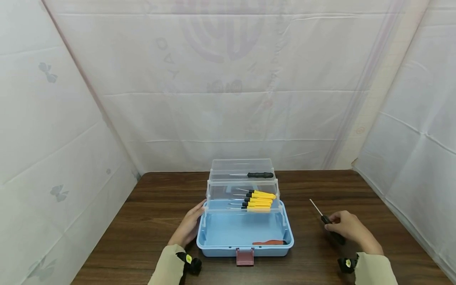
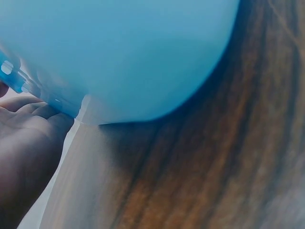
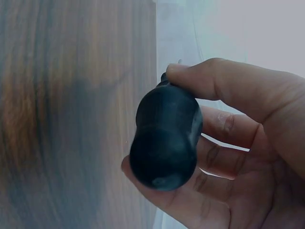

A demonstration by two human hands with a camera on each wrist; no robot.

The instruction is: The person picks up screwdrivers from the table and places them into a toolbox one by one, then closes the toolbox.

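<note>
My right hand (image 1: 347,227) pinches the black handle of a screwdriver (image 3: 164,138) between thumb and fingers, right of the box and over the table. Its thin metal shaft points away and to the left. With its fingers fairly straight, my left hand (image 1: 189,225) touches the left side of a light blue toolbox (image 1: 210,251); its fingertips are partly hidden there. The toolbox stands unlatched, with clear tiered trays (image 1: 217,184) raised at the back. Several yellow-handled screwdrivers (image 1: 261,195) lie in the lower tray, and a black screwdriver (image 1: 260,175) in the upper one.
Inside the blue base, a slim orange tool (image 1: 269,242) with a dark end lies along the front right. A reddish latch (image 1: 244,257) hangs at the box's front. The dark wooden table (image 1: 156,206) is bounded by white sheets (image 1: 231,99) behind and at both sides.
</note>
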